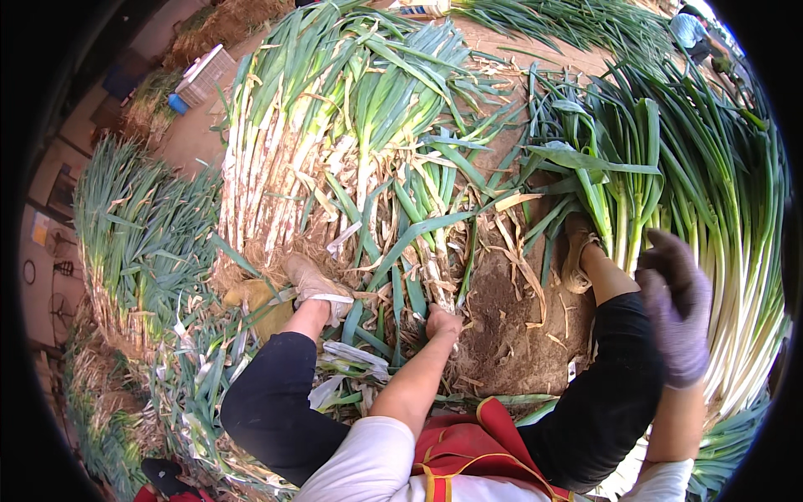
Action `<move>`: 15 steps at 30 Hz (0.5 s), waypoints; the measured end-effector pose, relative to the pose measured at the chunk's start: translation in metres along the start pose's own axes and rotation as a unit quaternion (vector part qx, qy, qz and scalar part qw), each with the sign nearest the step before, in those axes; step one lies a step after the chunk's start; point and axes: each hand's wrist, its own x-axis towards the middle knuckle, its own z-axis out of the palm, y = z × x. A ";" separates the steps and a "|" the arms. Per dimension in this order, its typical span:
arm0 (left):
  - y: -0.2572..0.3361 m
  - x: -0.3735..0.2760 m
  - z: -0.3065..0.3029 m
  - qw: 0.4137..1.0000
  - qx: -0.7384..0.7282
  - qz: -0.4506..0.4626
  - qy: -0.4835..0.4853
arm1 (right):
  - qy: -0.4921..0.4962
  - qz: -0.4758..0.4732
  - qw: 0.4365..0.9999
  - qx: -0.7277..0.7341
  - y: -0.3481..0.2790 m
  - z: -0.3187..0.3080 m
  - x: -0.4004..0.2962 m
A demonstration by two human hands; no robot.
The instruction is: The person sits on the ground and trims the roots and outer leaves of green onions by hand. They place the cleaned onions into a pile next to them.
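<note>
My left hand point(444, 323), bare, is closed around the root end of an unpeeled, soil-stained Welsh onion point(438, 276) lying between my feet. Its roots hang below my fist. Over my right knee is my right hand point(677, 307) in a dirty knitted glove, blurred, fingers curled but apart and nothing visible in them. Just beyond it stretches a pile of clean Welsh onions point(721, 251) with white shanks and long green leaves. Ahead of my left foot lies a heap of uncleaned Welsh onions point(270, 169), roots towards me.
Stripped leaves point(376, 314) and dry husks litter the soil floor point(521, 351). More onions point(144, 238) stand bunched at the left. A white crate point(204, 75) sits at the far left. Another person point(693, 34) bends down at the far right; part of someone's red clothing point(175, 492) shows bottom left.
</note>
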 end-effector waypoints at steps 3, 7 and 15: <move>-0.003 -0.012 -0.036 0.995 -0.060 0.059 -0.049 | -0.091 -0.008 0.994 -0.061 0.026 0.034 -0.001; 0.001 -0.057 -0.164 0.947 -0.266 0.081 -0.160 | -0.179 -0.062 0.975 -0.114 0.034 0.052 -0.004; -0.043 -0.155 -0.272 0.911 -0.289 0.103 -0.277 | -0.204 -0.056 0.963 -0.168 0.049 0.077 0.022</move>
